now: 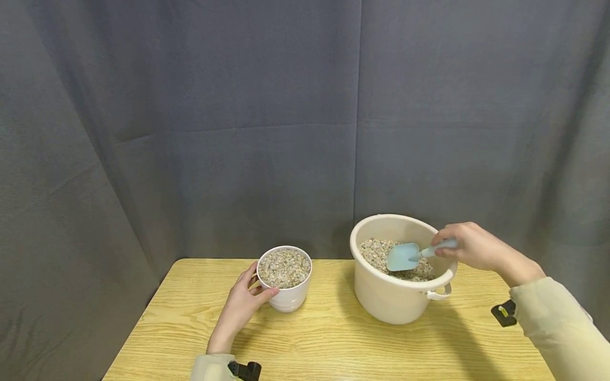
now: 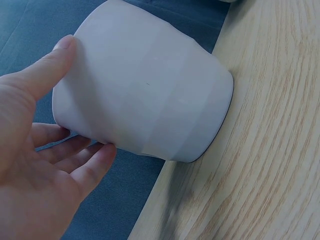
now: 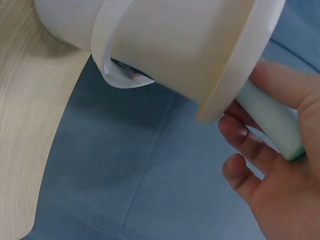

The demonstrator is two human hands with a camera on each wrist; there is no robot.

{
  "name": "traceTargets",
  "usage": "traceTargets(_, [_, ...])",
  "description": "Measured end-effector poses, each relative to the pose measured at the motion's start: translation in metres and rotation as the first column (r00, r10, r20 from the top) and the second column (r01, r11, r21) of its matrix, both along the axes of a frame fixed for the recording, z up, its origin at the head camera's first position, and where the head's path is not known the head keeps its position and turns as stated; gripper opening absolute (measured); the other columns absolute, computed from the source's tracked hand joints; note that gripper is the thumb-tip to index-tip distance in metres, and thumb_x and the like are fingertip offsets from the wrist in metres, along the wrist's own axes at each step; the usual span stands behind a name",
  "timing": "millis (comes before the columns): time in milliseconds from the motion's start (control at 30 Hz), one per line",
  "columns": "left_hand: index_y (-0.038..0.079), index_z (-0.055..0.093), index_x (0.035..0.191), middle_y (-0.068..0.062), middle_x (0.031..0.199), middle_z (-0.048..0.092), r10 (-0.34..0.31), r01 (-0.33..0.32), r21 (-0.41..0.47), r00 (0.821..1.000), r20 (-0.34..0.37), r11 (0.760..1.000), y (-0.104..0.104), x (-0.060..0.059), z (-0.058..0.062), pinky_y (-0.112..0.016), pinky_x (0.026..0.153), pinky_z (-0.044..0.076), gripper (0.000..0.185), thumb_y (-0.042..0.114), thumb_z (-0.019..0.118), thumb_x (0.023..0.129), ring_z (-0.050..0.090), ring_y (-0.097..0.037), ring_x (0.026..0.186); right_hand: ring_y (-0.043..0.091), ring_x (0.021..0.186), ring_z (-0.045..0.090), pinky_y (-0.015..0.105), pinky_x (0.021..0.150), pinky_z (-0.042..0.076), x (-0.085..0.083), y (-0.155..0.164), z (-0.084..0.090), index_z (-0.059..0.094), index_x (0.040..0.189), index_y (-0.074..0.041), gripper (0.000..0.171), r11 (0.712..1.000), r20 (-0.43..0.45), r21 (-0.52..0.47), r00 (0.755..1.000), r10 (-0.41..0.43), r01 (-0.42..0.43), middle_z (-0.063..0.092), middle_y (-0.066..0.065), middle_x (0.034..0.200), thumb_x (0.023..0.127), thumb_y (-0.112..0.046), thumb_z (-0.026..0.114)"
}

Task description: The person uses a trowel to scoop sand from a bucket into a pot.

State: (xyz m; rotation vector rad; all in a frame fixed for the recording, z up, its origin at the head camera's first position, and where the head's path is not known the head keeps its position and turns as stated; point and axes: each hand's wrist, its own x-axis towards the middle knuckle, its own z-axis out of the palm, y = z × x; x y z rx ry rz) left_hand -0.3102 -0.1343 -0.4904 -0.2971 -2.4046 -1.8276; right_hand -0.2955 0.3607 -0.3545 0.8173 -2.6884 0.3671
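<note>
Cream bucket (image 1: pixel 395 296) stands on counter (image 1: pixel 333 338), gravel (image 1: pixel 376 251) inside. Right hand (image 1: pixel 469 246) at bucket's rim, fingers curled round handle of pale blue scoop (image 1: pixel 405 255); scoop blade over gravel, inside bucket. White cup (image 1: pixel 286 280) left of bucket, apart from it, full of gravel to rim. Left hand (image 1: pixel 243 304) cups white cup's near side, thumb and fingers wrapped against wall.

One white cup (image 1: pixel 285 290), one cream bucket (image 1: pixel 395 296), one blue scoop (image 1: pixel 410 255), two hands.
</note>
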Motion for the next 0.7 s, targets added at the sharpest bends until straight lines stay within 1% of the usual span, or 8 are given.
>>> traceTargets(67, [0.001, 0.031, 0.151, -0.025, 0.15, 0.032, -0.002, 0.001, -0.004, 1.0, -0.008, 1.0, 0.0001, -0.0003, -0.0002, -0.04, 0.099, 0.05, 0.09, 0.022, 0.083, 0.081, 0.045, -0.04, 0.129, 0.009, 0.077, 0.061, 0.031, 0.064, 0.052, -0.0029, 0.0013, 0.0005, 0.075, 0.088, -0.017, 0.012, 1.0, 0.03, -0.01, 0.999, -0.016, 0.016, 0.067, -0.01, 0.088, 0.08, -0.011, 0.081])
traceTargets(233, [0.002, 0.032, 0.152, -0.024, 0.15, 0.032, 0.002, -0.002, -0.017, 1.0, 0.001, 1.0, 0.0003, -0.0002, -0.0001, -0.038, 0.099, 0.05, 0.09, 0.023, 0.083, 0.081, 0.045, -0.039, 0.129, 0.011, 0.078, 0.06, 0.031, 0.064, 0.051, -0.0079, 0.0032, -0.0011, 0.076, 0.09, -0.014, 0.012, 0.998, 0.088, -0.029, 0.994, -0.057, 0.06, 0.066, -0.007, 0.088, 0.08, -0.009, 0.08])
traceTargets(333, [0.003, 0.032, 0.152, -0.023, 0.15, 0.031, 0.004, -0.004, -0.017, 1.0, 0.007, 1.0, 0.0002, -0.0007, 0.0005, -0.037, 0.098, 0.05, 0.09, 0.023, 0.083, 0.08, 0.046, -0.039, 0.129, 0.011, 0.078, 0.059, 0.033, 0.066, 0.051, -0.0082, 0.0047, -0.0042, 0.076, 0.089, -0.015, 0.012, 0.997, 0.086, -0.031, 0.994, -0.069, 0.072, 0.064, -0.008, 0.088, 0.08, -0.008, 0.08])
traceTargets(400, [0.004, 0.031, 0.152, -0.023, 0.15, 0.031, 0.002, -0.002, -0.015, 1.0, 0.009, 1.0, 0.0005, -0.0012, 0.0007, -0.037, 0.097, 0.051, 0.09, 0.023, 0.083, 0.08, 0.047, -0.039, 0.128, 0.011, 0.079, 0.058, 0.033, 0.067, 0.051, -0.0082, 0.006, -0.0058, 0.075, 0.088, -0.017, 0.012, 0.997, 0.069, -0.029, 0.995, -0.071, 0.073, 0.063, -0.009, 0.088, 0.08, -0.009, 0.08])
traceTargets(533, [0.003, 0.031, 0.152, -0.024, 0.15, 0.031, -0.008, 0.008, -0.004, 1.0, 0.007, 1.0, 0.0005, -0.0011, 0.0016, -0.038, 0.097, 0.051, 0.089, 0.022, 0.082, 0.081, 0.047, -0.04, 0.128, 0.01, 0.078, 0.058, 0.033, 0.067, 0.051, -0.0078, 0.0061, -0.0076, 0.075, 0.087, -0.019, 0.012, 0.994, 0.059, -0.052, 0.994, -0.09, 0.093, 0.064, -0.01, 0.087, 0.08, -0.011, 0.08])
traceTargets(700, [0.001, 0.032, 0.151, -0.026, 0.149, 0.031, -0.015, 0.015, 0.006, 1.0, -0.009, 1.0, 0.0016, -0.0002, 0.0005, -0.04, 0.098, 0.05, 0.088, 0.021, 0.082, 0.082, 0.046, -0.042, 0.127, 0.014, 0.077, 0.059, 0.034, 0.067, 0.05, -0.0045, 0.0053, -0.0074, 0.075, 0.089, -0.015, 0.011, 0.987, 0.055, -0.078, 0.989, -0.135, 0.139, 0.065, -0.008, 0.085, 0.079, -0.013, 0.08])
